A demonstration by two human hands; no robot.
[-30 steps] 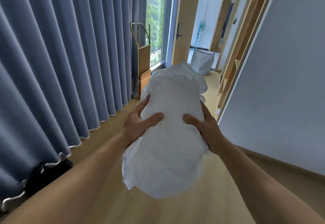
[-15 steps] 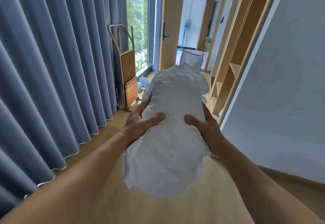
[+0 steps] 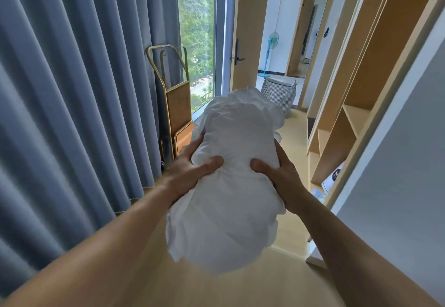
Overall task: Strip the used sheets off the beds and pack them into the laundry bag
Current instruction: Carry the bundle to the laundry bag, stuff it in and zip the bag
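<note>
A bundle of white sheets [image 3: 231, 181] is held out at chest height, the left hand [image 3: 190, 169] and right hand [image 3: 281, 176] each gripping a side. Ahead in the doorway stands a checked laundry bag [image 3: 279, 93], contents unclear. Blue curtains [image 3: 72, 90] hang left.

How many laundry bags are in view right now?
1. The checked laundry bag stands on the floor beside the open door, ahead of the carried bundle of sheets. Another could be hidden behind that bundle.
</note>
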